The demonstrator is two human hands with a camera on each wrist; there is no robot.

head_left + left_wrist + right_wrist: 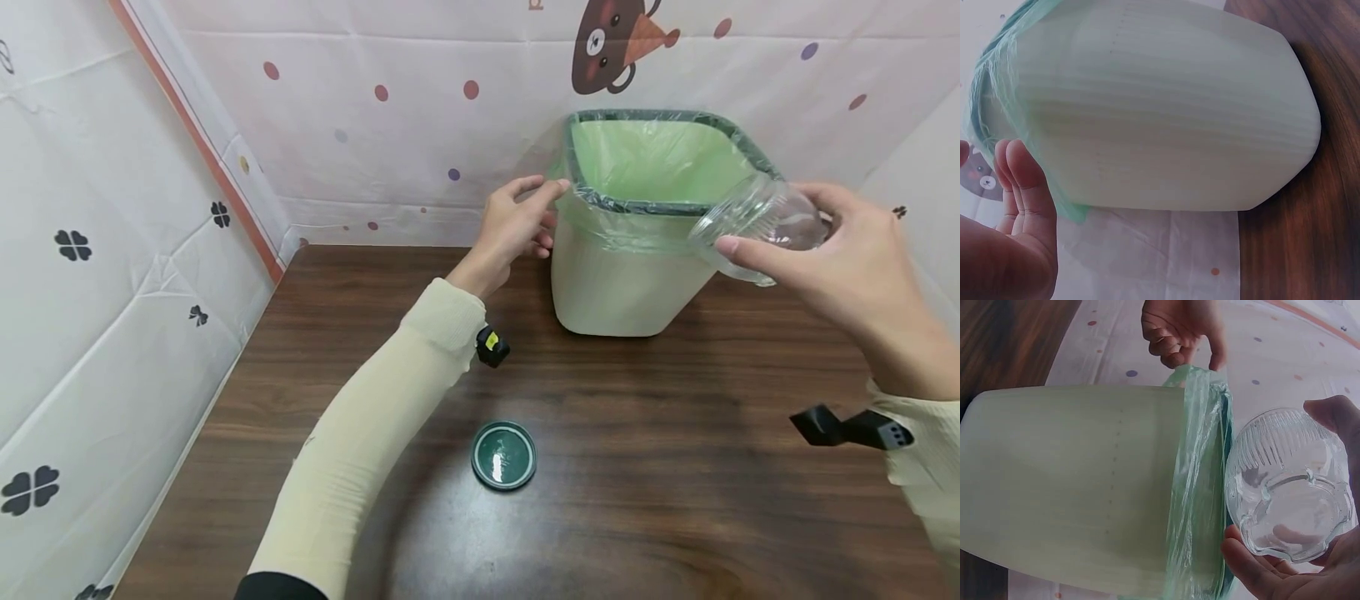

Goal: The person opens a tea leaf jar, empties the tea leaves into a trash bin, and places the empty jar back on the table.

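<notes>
A clear glass jar (776, 212) with ribbed sides is gripped in my right hand (862, 267), tilted on its side at the right front of the bin's rim. In the right wrist view, the thick scalloped glass base (1297, 515) faces the camera. The pale bin (622, 283) has a green plastic bag (645, 154) lining it and folded over the rim. At the left rim, my left hand (517, 221) has loosely bent fingers (1029, 181) beside the bag's edge; whether they touch it I cannot tell. A round green lid (504, 455) lies on the table.
The brown wooden table (600, 500) carries the bin near its back edge. Behind it hangs a pale dotted sheet (420, 133) with a bear print; another sheet (127, 275) with clover prints covers the left side.
</notes>
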